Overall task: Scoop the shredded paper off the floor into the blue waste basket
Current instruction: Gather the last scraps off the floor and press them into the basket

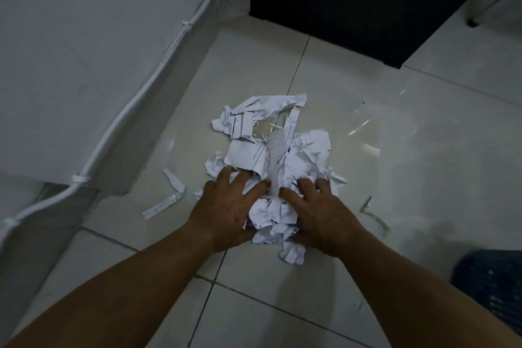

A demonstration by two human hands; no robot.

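A heap of white shredded paper (268, 150) lies on the pale tiled floor, partly on a clear plastic sheet (375, 133). My left hand (226, 212) and my right hand (324, 215) press in on the near part of the heap from either side, fingers spread over the scraps and a bunch of paper held between the palms. The blue waste basket (491, 285) shows only as a dark blue slotted wall at the lower right edge, to the right of my right forearm. Two loose strips (166, 200) lie left of the heap.
A white wall with a cable duct (158, 76) runs along the left. A black cabinet (367, 0) stands at the back, and a thin furniture leg (474, 20) at the top right. Bare tiles lie in front of the heap.
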